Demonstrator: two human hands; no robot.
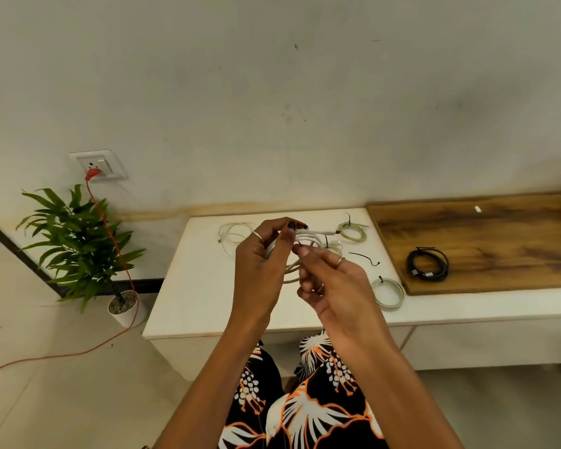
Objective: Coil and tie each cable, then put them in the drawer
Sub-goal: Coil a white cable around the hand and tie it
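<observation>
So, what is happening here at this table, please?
A person is tying up cables. The left hand holds a coiled white cable above the white table, and the right hand pinches what looks like a thin black tie at the coil. Two pale coils already carry black ties, and a black coil lies on the wooden board. One loose white cable and a spare tie wait on the table.
</observation>
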